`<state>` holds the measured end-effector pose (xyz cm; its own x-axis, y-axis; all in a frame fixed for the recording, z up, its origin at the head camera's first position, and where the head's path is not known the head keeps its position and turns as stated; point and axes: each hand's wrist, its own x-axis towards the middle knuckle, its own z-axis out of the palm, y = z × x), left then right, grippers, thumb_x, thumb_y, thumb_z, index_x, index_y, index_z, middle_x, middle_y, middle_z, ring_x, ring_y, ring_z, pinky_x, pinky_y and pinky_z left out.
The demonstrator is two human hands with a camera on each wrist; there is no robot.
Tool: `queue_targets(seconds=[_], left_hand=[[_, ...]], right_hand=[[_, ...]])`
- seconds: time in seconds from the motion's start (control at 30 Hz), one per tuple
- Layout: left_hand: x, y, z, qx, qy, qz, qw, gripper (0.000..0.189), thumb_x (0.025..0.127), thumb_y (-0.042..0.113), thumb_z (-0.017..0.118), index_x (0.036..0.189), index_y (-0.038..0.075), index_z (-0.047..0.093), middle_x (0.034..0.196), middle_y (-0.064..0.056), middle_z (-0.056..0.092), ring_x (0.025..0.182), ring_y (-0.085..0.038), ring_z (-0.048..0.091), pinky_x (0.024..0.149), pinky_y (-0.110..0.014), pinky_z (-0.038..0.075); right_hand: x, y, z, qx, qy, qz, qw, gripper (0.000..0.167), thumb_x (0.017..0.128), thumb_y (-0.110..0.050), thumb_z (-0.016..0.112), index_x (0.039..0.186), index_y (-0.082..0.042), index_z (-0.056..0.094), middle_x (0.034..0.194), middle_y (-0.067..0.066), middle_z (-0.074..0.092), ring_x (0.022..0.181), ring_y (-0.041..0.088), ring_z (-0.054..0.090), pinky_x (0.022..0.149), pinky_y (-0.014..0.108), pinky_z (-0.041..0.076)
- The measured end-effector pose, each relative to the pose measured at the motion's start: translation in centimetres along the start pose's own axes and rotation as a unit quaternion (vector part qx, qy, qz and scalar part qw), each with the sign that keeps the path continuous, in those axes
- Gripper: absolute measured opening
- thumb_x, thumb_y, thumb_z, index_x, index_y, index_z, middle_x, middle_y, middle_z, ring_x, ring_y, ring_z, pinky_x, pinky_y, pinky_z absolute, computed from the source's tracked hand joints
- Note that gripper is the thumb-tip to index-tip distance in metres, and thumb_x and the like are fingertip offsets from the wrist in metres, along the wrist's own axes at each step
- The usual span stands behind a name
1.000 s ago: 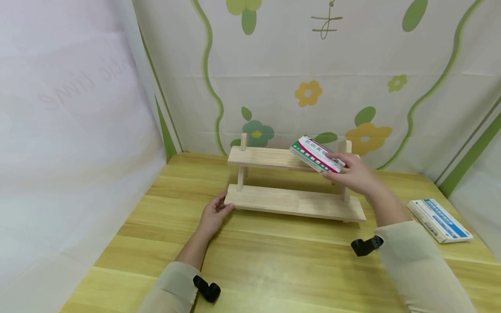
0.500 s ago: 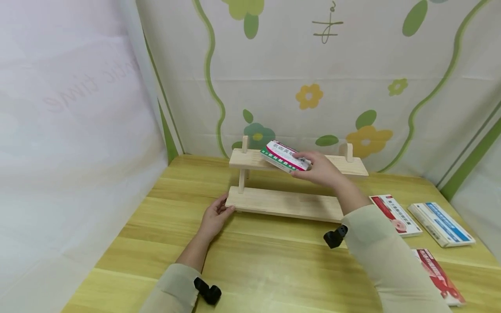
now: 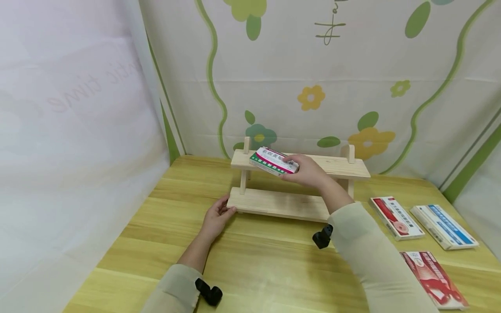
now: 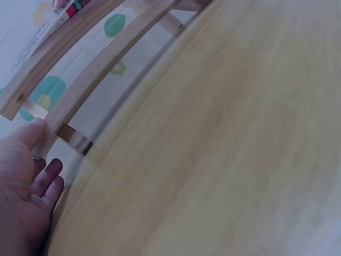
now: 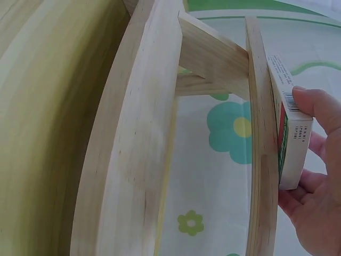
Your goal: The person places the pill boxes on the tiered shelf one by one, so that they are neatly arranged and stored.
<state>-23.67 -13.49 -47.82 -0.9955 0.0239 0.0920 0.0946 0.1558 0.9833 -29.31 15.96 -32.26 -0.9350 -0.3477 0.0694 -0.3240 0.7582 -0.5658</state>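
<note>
A two-tier wooden display rack (image 3: 274, 201) stands on the table. My left hand (image 3: 214, 219) pinches the left end of its lower board, thumb on top; in the left wrist view, the other fingers of that hand (image 4: 21, 181) curl beside and below the board. With my right hand (image 3: 307, 171) I hold a white, green and magenta medicine box (image 3: 271, 159) at the left half of the upper board. The box lies slantwise, its printed face up. In the right wrist view the box (image 5: 294, 141) sits right at the upper board, thumb on one side and fingers on the other.
Three more medicine boxes lie on the table at the right: a red-and-white box (image 3: 398, 219), a blue-and-white box (image 3: 444, 226) and a red box (image 3: 434, 280) nearer the front. A flower-printed curtain (image 3: 274, 56) hangs close behind the rack.
My right hand has carried the medicine box leftward along the upper board and slightly down to it. The arm's shift uncovers the boxes at the right. My left hand keeps its place.
</note>
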Motion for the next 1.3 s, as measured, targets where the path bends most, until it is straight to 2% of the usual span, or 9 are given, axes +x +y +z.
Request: queue_targets(seconds=[0.1,0.17,0.33,0.43,0.6,0.73,0.83,0.97,1.3], left_hand=[[0.0,0.0,0.0,0.001,0.002,-0.001,1.0000,0.058,0.093,0.013,0.067,0.145,0.002,0.044,0.144,-0.019,0.051,0.120,-0.031,0.058,0.093,-0.020,0.049],[0.1,0.0,0.0,0.003,0.002,0.001,1.0000,0.058,0.093,0.013,0.067,0.145,0.001,0.044,0.144,-0.020,0.051,0.120,-0.031,0.058,0.094,-0.022,0.049],[0.0,0.1,0.0,0.005,0.001,-0.001,1.0000,0.059,0.093,0.014,0.067,0.146,0.001,0.043,0.145,-0.020,0.050,0.121,-0.031,0.057,0.098,-0.029,0.050],[0.0,0.2,0.0,0.005,0.001,-0.005,1.0000,0.059,0.094,0.015,0.067,0.146,0.001,0.042,0.145,-0.019,0.050,0.122,-0.031,0.056,0.101,-0.033,0.049],[-0.2,0.4,0.0,0.005,0.001,-0.009,0.9999,0.060,0.094,0.014,0.066,0.146,0.000,0.041,0.147,-0.020,0.048,0.123,-0.032,0.056,0.102,-0.035,0.048],[-1.2,2.5,-0.1,0.008,-0.005,-0.009,0.9999,0.058,0.095,0.010,0.064,0.145,-0.005,0.040,0.146,-0.024,0.048,0.122,-0.035,0.055,0.099,-0.031,0.048],[-1.3,2.5,0.0,0.010,-0.005,-0.009,0.9999,0.057,0.095,0.009,0.064,0.145,-0.005,0.040,0.145,-0.024,0.048,0.122,-0.035,0.055,0.098,-0.030,0.049],[-0.4,0.6,0.1,0.007,-0.002,-0.010,0.9999,0.059,0.094,0.014,0.066,0.147,0.001,0.041,0.147,-0.020,0.048,0.123,-0.032,0.056,0.099,-0.031,0.050],[-0.4,0.3,0.1,0.008,0.001,-0.003,1.0000,0.059,0.094,0.013,0.066,0.146,0.000,0.041,0.146,-0.021,0.048,0.121,-0.032,0.056,0.094,-0.025,0.051]], right_hand=[[-0.1,-0.1,0.2,0.007,0.004,0.011,0.9999,0.054,0.085,-0.036,0.073,0.128,-0.010,0.055,0.127,0.014,0.059,0.099,0.028,0.057,0.086,0.042,0.048],[-0.1,-0.1,0.3,0.010,0.008,0.011,0.9999,0.052,0.086,-0.038,0.073,0.125,-0.010,0.055,0.125,0.014,0.058,0.095,0.028,0.057,0.083,0.040,0.049],[-0.3,0.3,0.7,-0.019,0.044,-0.006,0.9988,0.051,0.085,-0.040,0.074,0.124,-0.009,0.061,0.145,0.020,0.043,0.121,0.038,0.048,0.103,0.055,0.043],[-0.6,0.4,0.9,-0.048,0.072,-0.007,0.9963,0.052,0.084,-0.043,0.074,0.124,-0.013,0.065,0.141,0.020,0.043,0.128,0.040,0.038,0.106,0.057,0.037],[-0.8,0.4,1.2,-0.062,0.091,-0.007,0.9939,0.050,0.084,-0.045,0.075,0.125,-0.017,0.068,0.116,0.014,0.048,0.103,0.030,0.042,0.084,0.044,0.041],[-0.9,0.3,1.2,-0.057,0.087,-0.012,0.9945,0.049,0.086,-0.043,0.073,0.127,-0.017,0.067,0.105,0.011,0.054,0.094,0.026,0.049,0.079,0.040,0.044],[-0.8,0.2,1.4,-0.062,0.091,-0.021,0.9937,0.047,0.089,-0.041,0.071,0.127,-0.014,0.066,0.103,0.011,0.060,0.095,0.027,0.055,0.083,0.043,0.047],[-0.7,0.1,1.6,-0.065,0.105,-0.014,0.9923,0.047,0.090,-0.043,0.068,0.128,-0.014,0.066,0.107,0.011,0.064,0.103,0.030,0.055,0.091,0.047,0.046],[-0.2,0.4,2.2,-0.062,0.145,0.022,0.9872,0.051,0.094,-0.045,0.062,0.134,-0.013,0.061,0.122,0.015,0.065,0.116,0.036,0.052,0.103,0.051,0.039]])
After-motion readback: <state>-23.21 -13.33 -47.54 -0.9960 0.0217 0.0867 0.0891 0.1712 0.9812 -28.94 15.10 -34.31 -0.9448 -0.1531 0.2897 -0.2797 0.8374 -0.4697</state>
